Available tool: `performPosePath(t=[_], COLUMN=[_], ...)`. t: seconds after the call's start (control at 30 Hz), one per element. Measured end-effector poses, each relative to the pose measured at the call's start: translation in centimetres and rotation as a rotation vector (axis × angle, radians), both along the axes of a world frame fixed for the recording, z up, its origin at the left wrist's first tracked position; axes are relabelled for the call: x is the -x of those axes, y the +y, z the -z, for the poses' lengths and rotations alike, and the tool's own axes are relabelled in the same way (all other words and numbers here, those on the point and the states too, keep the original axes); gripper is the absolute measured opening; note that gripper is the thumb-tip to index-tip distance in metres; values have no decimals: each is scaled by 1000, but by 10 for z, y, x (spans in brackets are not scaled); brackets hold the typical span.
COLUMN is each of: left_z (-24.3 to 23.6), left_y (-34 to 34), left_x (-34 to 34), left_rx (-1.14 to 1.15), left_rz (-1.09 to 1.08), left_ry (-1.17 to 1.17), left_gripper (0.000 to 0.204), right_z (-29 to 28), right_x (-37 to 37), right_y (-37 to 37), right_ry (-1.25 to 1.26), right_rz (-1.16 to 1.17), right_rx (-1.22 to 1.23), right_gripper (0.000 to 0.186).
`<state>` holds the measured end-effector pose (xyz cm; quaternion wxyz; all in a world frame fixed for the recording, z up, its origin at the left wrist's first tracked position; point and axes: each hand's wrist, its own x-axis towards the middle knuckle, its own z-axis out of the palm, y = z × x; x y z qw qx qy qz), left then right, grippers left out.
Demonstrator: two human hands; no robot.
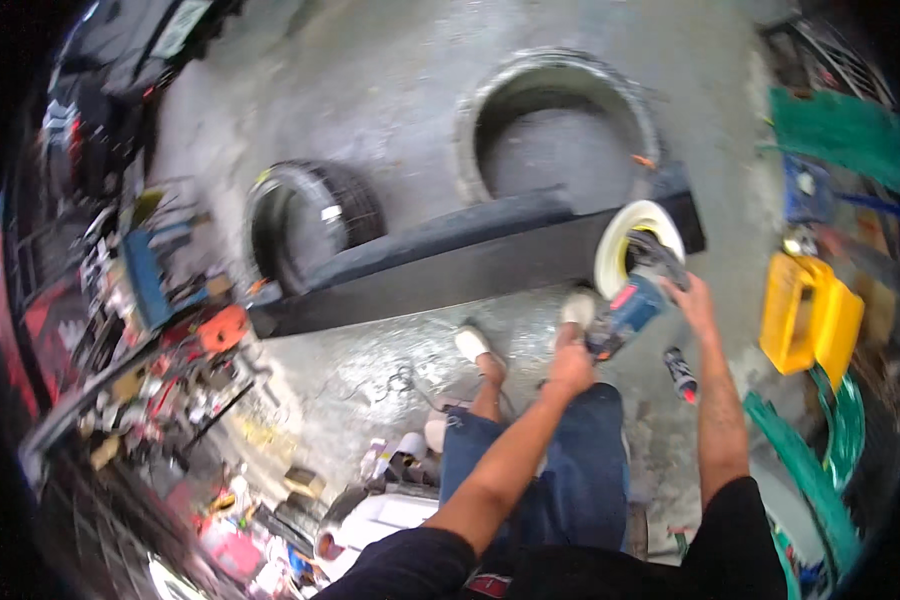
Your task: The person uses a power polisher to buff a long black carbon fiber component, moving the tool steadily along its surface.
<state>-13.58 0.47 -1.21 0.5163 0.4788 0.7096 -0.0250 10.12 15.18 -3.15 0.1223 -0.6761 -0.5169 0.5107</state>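
Both my hands are on a blue-and-black power polisher (638, 303) with a round, pale pad (610, 238). My left hand (572, 368) is wrapped round its rear end. Up near the head, my right hand (692, 303) grips the side by the pad. The pad is tilted over the right part of a long dark panel (450, 268); I cannot tell whether it touches. That panel lies across a treaded tyre (358, 205) on the left and a larger ring, seemingly another tyre (470, 140), on the right.
A dark bottle with a red tip (680, 376) is on the floor near my right forearm. Farther right are a yellow container (788, 312) and green curved strips (805, 495). Clutter with an orange disc-like piece (223, 329) fills the left side. A cord (400, 380) lies near my feet.
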Motion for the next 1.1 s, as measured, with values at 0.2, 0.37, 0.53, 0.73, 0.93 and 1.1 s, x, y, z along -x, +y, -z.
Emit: performPosePath(t=[0.2,0.37,0.53,0.73,0.93,1.1], left_z=[3,-14,-25,-48,-46,-35], left_y=[-51,-111,-174,-232,-341,-362], left_x=[83,198,318,451,574,623], left_rx=[175,179,153,154,135,125], left_rz=[50,35,-114,-293,-331,-478], left_ry=[27,61,76,179,264,314], left_gripper=[47,42,46,39,38,36], right_z=[11,18,2,-6,-15,-3], right_x=[87,214,372,551,719,796], right_y=[-21,-60,-88,-136,-194,-212], right_ry=[-10,-94,-52,2,92,161], right_rz=[-109,-297,-423,-596,-817,-877], right_rx=[26,13,3,64,108,23], right_gripper=[42,48,46,51,51,47])
